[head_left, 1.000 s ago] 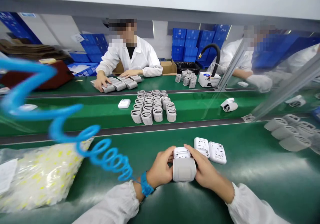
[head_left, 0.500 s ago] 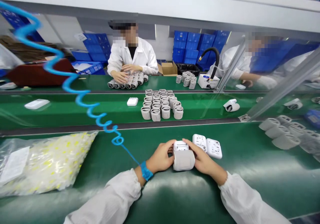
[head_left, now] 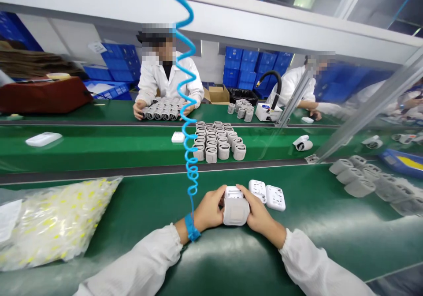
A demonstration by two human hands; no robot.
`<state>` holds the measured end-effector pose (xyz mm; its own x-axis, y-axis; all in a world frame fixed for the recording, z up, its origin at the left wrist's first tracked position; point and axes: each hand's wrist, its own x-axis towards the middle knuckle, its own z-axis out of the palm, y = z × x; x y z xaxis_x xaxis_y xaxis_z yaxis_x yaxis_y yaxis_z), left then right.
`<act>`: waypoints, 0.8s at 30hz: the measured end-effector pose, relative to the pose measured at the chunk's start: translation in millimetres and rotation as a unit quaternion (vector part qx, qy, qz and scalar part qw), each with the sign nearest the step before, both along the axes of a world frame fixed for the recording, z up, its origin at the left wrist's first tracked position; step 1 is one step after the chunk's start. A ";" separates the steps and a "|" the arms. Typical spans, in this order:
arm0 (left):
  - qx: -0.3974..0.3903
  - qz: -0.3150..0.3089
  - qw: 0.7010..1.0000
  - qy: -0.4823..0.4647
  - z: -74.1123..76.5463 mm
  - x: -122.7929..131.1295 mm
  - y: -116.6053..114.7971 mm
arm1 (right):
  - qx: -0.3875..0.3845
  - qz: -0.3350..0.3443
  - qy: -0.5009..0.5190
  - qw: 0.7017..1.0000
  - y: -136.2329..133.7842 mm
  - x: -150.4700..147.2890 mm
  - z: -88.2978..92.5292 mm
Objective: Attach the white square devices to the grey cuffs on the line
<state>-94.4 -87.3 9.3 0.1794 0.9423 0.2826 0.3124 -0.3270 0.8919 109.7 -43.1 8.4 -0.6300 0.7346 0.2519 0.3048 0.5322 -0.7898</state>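
Between both hands, just above or on the green bench, is a wrist blood pressure monitor (head_left: 235, 207), a white housing with a rolled light-grey cuff facing me. My left hand (head_left: 209, 208) grips its left side, fingers closed and partly hidden behind it. My right hand (head_left: 259, 211) is closed on its right side, with a finger at the top of the housing. Just beyond my right hand lie two white device housings, a left one (head_left: 257, 190) and a right one (head_left: 275, 198), with small openings in their faces. A blue wrist strap (head_left: 191, 228) with a coiled cord (head_left: 191, 172) circles my left wrist.
A clear bag of white and yellow pieces (head_left: 62, 221) lies at left. Rows of rolled cuffs (head_left: 218, 141) and a white housing (head_left: 177, 137) sit on the green conveyor (head_left: 99, 148). More cuffs (head_left: 360, 177) stand at right. Across, a co-worker (head_left: 168, 80) holds a cuff group.
The monitor has turned slightly and shifted a little left in my hands. The coiled cord has swung right, now hanging upright. The co-worker's hands have moved apart to the sides of the cuffs.
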 end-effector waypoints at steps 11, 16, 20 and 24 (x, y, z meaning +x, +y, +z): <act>0.058 0.029 0.997 0.029 8.8 -28.6 27.1 | -0.034 0.059 -0.107 0.992 34.9 10.2 50.3; 0.103 0.318 0.939 0.084 20.1 -131.8 79.6 | -0.009 -0.045 -0.053 0.998 107.1 -31.3 117.3; 0.077 0.451 0.872 0.176 17.1 -218.8 112.9 | 0.090 -0.097 -0.214 0.968 153.3 -109.1 127.2; 0.047 0.453 0.873 0.172 9.8 -274.1 129.2 | 0.108 -0.085 -0.328 0.935 181.6 -167.7 112.9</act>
<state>-368.5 41.8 19.1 -0.5391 0.7165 0.4427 0.7248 0.1269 0.6772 -58.0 138.5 121.3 -0.5801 0.8145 0.0064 0.7800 0.5578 -0.2838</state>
